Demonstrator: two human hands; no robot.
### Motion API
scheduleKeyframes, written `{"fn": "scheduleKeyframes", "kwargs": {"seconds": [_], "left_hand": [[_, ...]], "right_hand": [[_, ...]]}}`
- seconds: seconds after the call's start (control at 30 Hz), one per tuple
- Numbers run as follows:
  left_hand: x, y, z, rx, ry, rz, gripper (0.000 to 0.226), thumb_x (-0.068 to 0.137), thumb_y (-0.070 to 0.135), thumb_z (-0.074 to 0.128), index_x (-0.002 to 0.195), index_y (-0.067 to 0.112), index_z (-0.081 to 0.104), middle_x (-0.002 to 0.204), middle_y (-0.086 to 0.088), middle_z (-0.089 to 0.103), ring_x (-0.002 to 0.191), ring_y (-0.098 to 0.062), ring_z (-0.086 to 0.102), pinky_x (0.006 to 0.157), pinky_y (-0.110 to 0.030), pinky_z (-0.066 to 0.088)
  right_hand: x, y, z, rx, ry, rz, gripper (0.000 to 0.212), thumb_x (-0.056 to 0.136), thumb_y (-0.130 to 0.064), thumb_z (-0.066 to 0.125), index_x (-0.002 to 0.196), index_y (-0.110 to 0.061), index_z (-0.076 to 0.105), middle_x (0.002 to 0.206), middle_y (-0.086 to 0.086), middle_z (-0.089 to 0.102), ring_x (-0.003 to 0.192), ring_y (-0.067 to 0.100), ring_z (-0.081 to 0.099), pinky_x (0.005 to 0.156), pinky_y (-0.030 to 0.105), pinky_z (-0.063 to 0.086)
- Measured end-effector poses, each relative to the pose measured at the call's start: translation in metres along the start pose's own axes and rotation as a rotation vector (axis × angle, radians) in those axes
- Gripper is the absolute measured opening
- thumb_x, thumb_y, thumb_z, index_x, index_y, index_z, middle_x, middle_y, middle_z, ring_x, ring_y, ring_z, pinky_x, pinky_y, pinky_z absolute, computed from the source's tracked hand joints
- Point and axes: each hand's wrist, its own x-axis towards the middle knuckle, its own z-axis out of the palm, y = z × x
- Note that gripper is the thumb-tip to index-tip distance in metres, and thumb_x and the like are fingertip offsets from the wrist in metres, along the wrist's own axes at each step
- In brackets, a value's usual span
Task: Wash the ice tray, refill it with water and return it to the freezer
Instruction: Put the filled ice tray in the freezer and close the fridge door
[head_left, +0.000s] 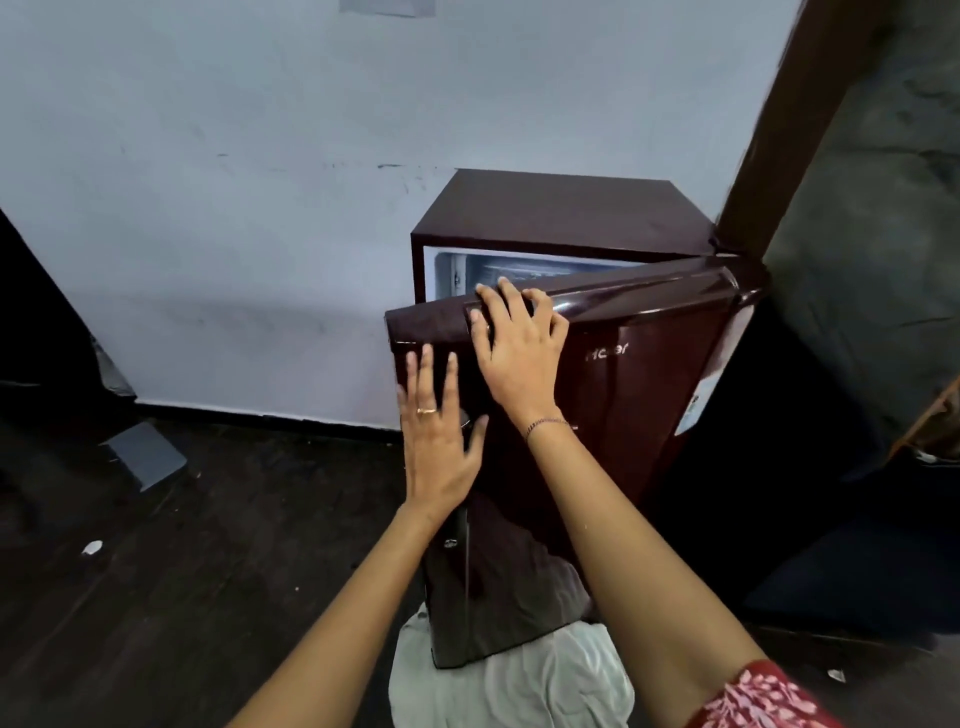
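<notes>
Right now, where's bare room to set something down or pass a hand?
Free: fridge top, between wall and brown beam; floor left of the door, past grey slab. Crowded: narrow door gap, right hand gripping the door's top edge, left hand flat on its front.

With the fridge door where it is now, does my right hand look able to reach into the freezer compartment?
Probably not yet. The fridge door is only partly open and stands between the right hand, gripping its top edge, and the freezer compartment; the gap looks narrow.
</notes>
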Motion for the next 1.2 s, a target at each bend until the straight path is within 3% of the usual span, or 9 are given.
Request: {"fn": "scheduleKeyframes", "kwargs": {"seconds": [0.13, 0.3, 0.4, 0.47, 0.6, 0.73, 0.83, 0.93, 1.2], "left_hand": [[0.020, -0.013, 0.027, -0.219, 0.201, -0.273, 0.065, 0.091, 0.045, 0.046, 0.141, 0.006, 0.032, 0.137, -0.012, 0.031, 0.124, -0.019, 0.031, 0.109, -0.028, 0.022], [0.053, -0.022, 0.045, -0.629, 0.272, -0.622, 0.041, 0.093, 0.024, 0.056, 0.124, 0.001, 0.040, 0.114, -0.008, 0.042, 0.106, -0.014, 0.041, 0.087, -0.003, 0.031], [0.066, -0.040, 0.057, -0.716, 0.123, -0.887, 0.033, 0.091, 0.034, 0.058, 0.110, 0.009, 0.053, 0.106, -0.006, 0.056, 0.102, -0.021, 0.056, 0.082, -0.021, 0.042], [0.078, -0.057, 0.065, -0.752, 0.003, -0.952, 0.031, 0.089, 0.042, 0.058, 0.093, 0.012, 0.064, 0.095, -0.006, 0.067, 0.095, -0.022, 0.063, 0.087, -0.032, 0.049], [0.099, -0.080, 0.067, -0.846, -0.197, -0.910, 0.041, 0.091, 0.043, 0.054, 0.066, 0.012, 0.065, 0.071, -0.001, 0.068, 0.077, -0.017, 0.064, 0.079, -0.028, 0.047], [0.109, -0.092, 0.075, -0.997, -0.327, -0.827, 0.051, 0.095, 0.036, 0.047, 0.054, 0.010, 0.062, 0.056, -0.004, 0.065, 0.063, -0.017, 0.064, 0.075, -0.031, 0.050], [0.113, -0.101, 0.085, -1.092, -0.382, -0.765, 0.050, 0.096, 0.035, 0.045, 0.057, 0.007, 0.057, 0.047, -0.004, 0.059, 0.047, -0.017, 0.059, 0.062, -0.031, 0.050], [0.124, -0.112, 0.094, -1.119, -0.463, -0.710, 0.052, 0.078, 0.054, 0.052, 0.059, 0.006, 0.054, 0.045, -0.003, 0.053, 0.043, -0.016, 0.051, 0.052, -0.025, 0.047], [0.146, -0.133, 0.117, -1.189, -0.566, -0.611, 0.055, 0.072, 0.059, 0.050, 0.067, 0.004, 0.050, 0.047, 0.002, 0.052, 0.043, -0.012, 0.048, 0.048, -0.022, 0.044]], "right_hand": [[0.018, 0.003, 0.028, 0.002, 0.020, -0.013, 0.043, 0.096, -0.046, 0.035, 0.127, -0.026, 0.057, 0.134, -0.003, 0.055, 0.119, 0.021, 0.046, 0.089, 0.035, 0.028], [0.019, 0.011, 0.060, 0.063, 0.034, -0.071, 0.049, 0.097, -0.040, 0.039, 0.142, -0.020, 0.041, 0.151, 0.002, 0.037, 0.139, 0.021, 0.028, 0.109, 0.037, 0.024], [-0.010, 0.014, 0.085, 0.141, 0.012, -0.110, 0.052, 0.098, -0.035, 0.043, 0.146, -0.016, 0.034, 0.157, 0.006, 0.021, 0.147, 0.023, 0.011, 0.118, 0.039, 0.015], [-0.035, 0.015, 0.107, 0.299, -0.064, -0.071, 0.046, 0.098, -0.035, 0.043, 0.138, -0.013, 0.043, 0.151, 0.006, 0.026, 0.144, 0.022, 0.016, 0.118, 0.037, 0.020], [-0.072, 0.016, 0.141, 0.793, -0.542, 0.182, 0.051, 0.094, -0.047, 0.047, 0.133, -0.015, 0.039, 0.129, -0.001, 0.043, 0.121, 0.010, 0.045, 0.102, 0.037, 0.042], [-0.067, 0.012, 0.170, 0.865, -0.805, 0.231, 0.058, 0.088, -0.040, 0.063, 0.135, -0.014, 0.040, 0.129, 0.001, 0.052, 0.119, 0.011, 0.049, 0.102, 0.030, 0.042], [-0.054, 0.011, 0.193, 0.919, -0.902, 0.330, 0.049, 0.088, -0.026, 0.065, 0.131, -0.009, 0.049, 0.120, 0.005, 0.063, 0.111, 0.012, 0.058, 0.101, 0.033, 0.046], [-0.046, 0.011, 0.210, 0.961, -0.945, 0.416, 0.048, 0.091, -0.023, 0.062, 0.133, -0.007, 0.047, 0.119, 0.005, 0.062, 0.110, 0.013, 0.059, 0.098, 0.032, 0.047], [-0.032, 0.011, 0.233, 0.949, -0.917, 0.498, 0.036, 0.092, -0.020, 0.060, 0.126, -0.014, 0.050, 0.114, -0.003, 0.061, 0.108, 0.007, 0.058, 0.098, 0.026, 0.046]]}}
